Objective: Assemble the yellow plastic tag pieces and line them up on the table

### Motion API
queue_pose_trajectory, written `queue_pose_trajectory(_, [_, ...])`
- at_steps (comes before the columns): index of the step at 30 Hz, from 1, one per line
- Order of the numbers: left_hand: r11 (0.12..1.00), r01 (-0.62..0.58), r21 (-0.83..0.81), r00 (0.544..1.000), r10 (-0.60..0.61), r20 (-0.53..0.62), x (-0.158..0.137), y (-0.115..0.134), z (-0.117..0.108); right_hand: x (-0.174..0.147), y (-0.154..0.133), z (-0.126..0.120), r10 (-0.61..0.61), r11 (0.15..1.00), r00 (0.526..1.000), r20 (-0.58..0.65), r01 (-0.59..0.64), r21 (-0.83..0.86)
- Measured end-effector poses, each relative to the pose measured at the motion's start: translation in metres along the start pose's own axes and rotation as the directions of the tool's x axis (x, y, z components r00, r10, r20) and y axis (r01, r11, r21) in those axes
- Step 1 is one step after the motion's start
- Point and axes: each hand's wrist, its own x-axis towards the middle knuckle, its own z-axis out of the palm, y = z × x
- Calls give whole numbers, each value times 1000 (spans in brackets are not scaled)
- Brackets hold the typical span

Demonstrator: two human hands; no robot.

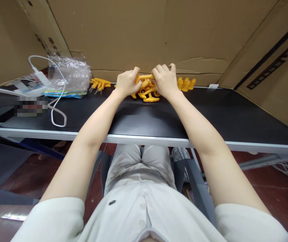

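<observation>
My left hand [128, 80] is closed on the handle end of a yellow plastic corkscrew [146, 77]. My right hand [165, 80] grips its other end, so the piece spans level between both fists. Just below and behind it lies a pile of yellow plastic corkscrew parts [151, 97], partly covered by my hands. Left of the pile, several yellow handles with bare metal spirals [100, 83] lie together. Beyond my right hand stand several yellow ribbed sleeves [185, 84] in a group. My fingers hide the ends of the held piece.
A black tabletop [144, 122] with a pale metal edge lies before me. Cardboard walls [144, 37] rise at the back and sides. At left are clear plastic bags [68, 74], a white cable [62, 80] and a white plug [42, 78]. A small white piece [213, 86] sits at back right.
</observation>
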Motion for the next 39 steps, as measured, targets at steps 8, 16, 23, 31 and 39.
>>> queue_pose_trajectory(8, [1000,-13,3,1000,13,14,1,4,1,6,1,14,67,998,989,-131,-67,1])
queue_pose_trajectory(16, [1000,-26,7,995,25,98,4,3,0,4,9,24,-32,999,999,-36,31,-30])
queue_pose_trajectory(23, [999,-41,27,992,37,123,2,0,0,2,10,26,-80,997,996,36,79,25])
queue_pose_trajectory(31, [993,78,90,981,-92,168,1,0,-8,3,19,29,-29,999,999,-29,29,-23])
queue_pose_trajectory(39, [901,433,5,901,-433,26,-1,-40,-19,1,38,36,123,992,991,-44,-122,33])
